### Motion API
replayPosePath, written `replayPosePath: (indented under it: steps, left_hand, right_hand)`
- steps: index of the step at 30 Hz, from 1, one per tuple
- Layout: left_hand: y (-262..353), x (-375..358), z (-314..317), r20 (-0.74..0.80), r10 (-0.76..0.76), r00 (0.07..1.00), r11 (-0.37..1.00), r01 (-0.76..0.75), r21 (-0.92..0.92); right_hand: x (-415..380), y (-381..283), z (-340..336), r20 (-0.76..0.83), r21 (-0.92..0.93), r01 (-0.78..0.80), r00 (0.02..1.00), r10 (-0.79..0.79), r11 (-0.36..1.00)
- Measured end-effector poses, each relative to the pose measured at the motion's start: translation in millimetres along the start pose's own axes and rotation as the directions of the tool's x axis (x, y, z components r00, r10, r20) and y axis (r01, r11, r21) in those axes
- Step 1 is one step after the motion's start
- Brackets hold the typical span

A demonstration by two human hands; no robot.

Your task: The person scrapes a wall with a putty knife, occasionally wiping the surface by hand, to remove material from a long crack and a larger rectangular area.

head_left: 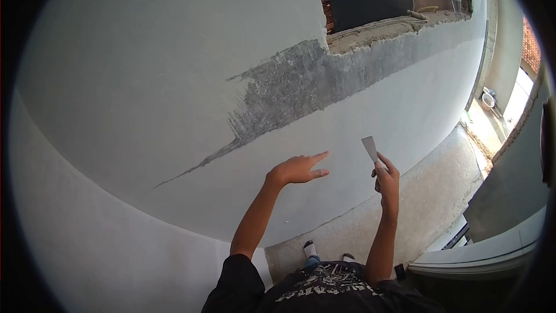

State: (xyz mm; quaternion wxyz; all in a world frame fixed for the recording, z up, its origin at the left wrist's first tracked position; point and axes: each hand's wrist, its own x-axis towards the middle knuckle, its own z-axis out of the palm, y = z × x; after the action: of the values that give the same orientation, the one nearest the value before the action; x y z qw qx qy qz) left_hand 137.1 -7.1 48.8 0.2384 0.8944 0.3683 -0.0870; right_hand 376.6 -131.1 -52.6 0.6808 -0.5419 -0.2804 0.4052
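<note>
My right hand (387, 178) is closed round the handle of a putty knife (369, 148), its flat blade pointing up and free of the fingers. To the left, my left hand (298, 169) is held out with index finger and thumb apart and nothing in it. Both hands are in front of a pale painted wall (174, 69). Above them a dark grey bare patch (295, 84) runs across the wall, ragged on its left side and narrowing to a thin point at lower left.
A rough-edged wall opening (370, 0) sits at the top, with a clear cup (456, 4) and small tools on its broken sill (376, 33). Concrete floor (428, 197) lies below. A bucket (488, 101) stands in the bright passage at right. A white frame (486, 246) crosses lower right.
</note>
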Motion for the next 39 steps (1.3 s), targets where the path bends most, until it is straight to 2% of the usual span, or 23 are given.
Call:
replayPosePath:
  steps: [1, 2, 3, 4, 5, 7, 10, 11, 13, 16, 17, 20, 23, 24, 25, 26, 27, 30, 32, 33, 36, 39]
  left_hand:
    - [3, -13, -17, -0.299, 0.095, 0.949, 0.988, -0.053, 0.145]
    - [8, -28, -38, -0.553, 0.219, 0.804, 0.954, -0.056, 0.296]
    - [24, -46, -63, -0.742, 0.277, 0.610, 0.953, -0.074, 0.295]
    - [27, -59, -83, -0.873, 0.335, 0.355, 0.932, 0.013, 0.363]
    - [21, -69, -101, -0.916, 0.394, 0.072, 0.909, 0.117, 0.400]
    - [-4, -79, -125, -0.847, 0.465, -0.256, 0.855, 0.377, 0.355]
    - [-68, -57, -106, -0.886, 0.455, 0.087, 0.577, 0.729, 0.368]
    - [-81, -52, -90, -0.871, 0.450, 0.200, 0.564, 0.692, 0.451]
    - [-113, -42, -47, -0.857, 0.425, 0.291, 0.588, 0.631, 0.506]
    - [-155, -44, 20, -0.867, 0.352, 0.352, 0.658, 0.566, 0.497]
    - [-167, -49, 41, -0.868, 0.339, 0.363, 0.663, 0.562, 0.494]
    - [-204, -82, 89, -0.896, 0.262, 0.359, 0.556, 0.703, 0.444]
    - [-209, -128, 114, -0.961, -0.070, 0.269, 0.454, 0.866, 0.209]
    - [-207, -140, 112, -0.951, -0.307, 0.034, 0.582, 0.797, -0.159]
    - [-206, -151, 109, -0.821, -0.551, -0.149, 0.595, 0.619, -0.512]
    - [-206, -164, 105, -0.592, -0.764, -0.255, 0.495, 0.357, -0.792]
    - [-212, -186, 100, -0.379, -0.907, -0.184, 0.350, 0.171, -0.921]
    - [-168, -218, 96, -0.668, -0.744, -0.027, 0.646, 0.226, -0.729]
    - [-153, -232, 87, -0.657, -0.752, 0.057, 0.648, 0.247, -0.720]
    - [-149, -239, 83, -0.648, -0.754, 0.105, 0.650, 0.254, -0.716]
    - [-151, -251, 68, -0.783, -0.612, 0.115, 0.791, 0.056, -0.610]
    - [-150, -248, 43, -0.893, -0.438, 0.103, 0.899, 0.017, -0.438]
  right_hand:
    - [1, -1, -8, -0.051, 0.024, -0.012, 0.999, 0.013, 1.000]
    - [2, -1, -14, -0.100, 0.047, -0.025, 0.995, 0.029, 0.999]
    - [4, 0, -18, -0.148, 0.080, -0.015, 0.989, 0.026, 0.997]
    - [5, 2, -21, -0.166, 0.099, -0.014, 0.986, 0.030, 0.995]
    - [6, 3, -22, -0.184, 0.116, -0.012, 0.982, 0.034, 0.993]
    - [7, 5, -20, -0.195, 0.124, -0.015, 0.980, 0.039, 0.992]
    - [7, 8, -10, -0.156, 0.116, -0.037, 0.986, 0.055, 0.993]
    - [7, 10, -8, -0.141, 0.108, -0.049, 0.988, 0.064, 0.993]
    - [9, 15, 0, -0.116, 0.103, -0.063, 0.990, 0.075, 0.993]
    - [6, 16, 14, -0.055, 0.073, -0.062, 0.996, 0.066, 0.995]
    - [6, 18, 17, -0.035, 0.082, -0.074, 0.996, 0.077, 0.994]
    - [5, 21, 26, 0.004, 0.085, -0.089, 0.996, 0.089, 0.992]
    - [-2, 25, 44, 0.034, 0.099, -0.112, 0.993, 0.109, 0.989]
    - [-4, 27, 50, 0.059, 0.112, -0.125, 0.991, 0.119, 0.986]
    - [-6, 28, 56, 0.082, 0.126, -0.139, 0.988, 0.129, 0.982]
    - [-8, 30, 64, 0.106, 0.140, -0.153, 0.985, 0.139, 0.978]
    - [-9, 34, 72, 0.153, 0.217, -0.173, 0.978, 0.141, 0.961]
    - [-11, 43, 101, 0.273, 0.374, -0.228, 0.954, 0.129, 0.899]
    - [-16, 42, 122, 0.323, 0.409, -0.236, 0.941, 0.101, 0.882]
    - [-16, 41, 131, 0.330, 0.393, -0.175, 0.943, 0.039, 0.903]
    - [-18, 27, 156, 0.320, 0.334, 0.048, 0.933, -0.162, 0.941]
    - [-23, 0, 168, 0.323, 0.225, 0.326, 0.864, -0.386, 0.918]
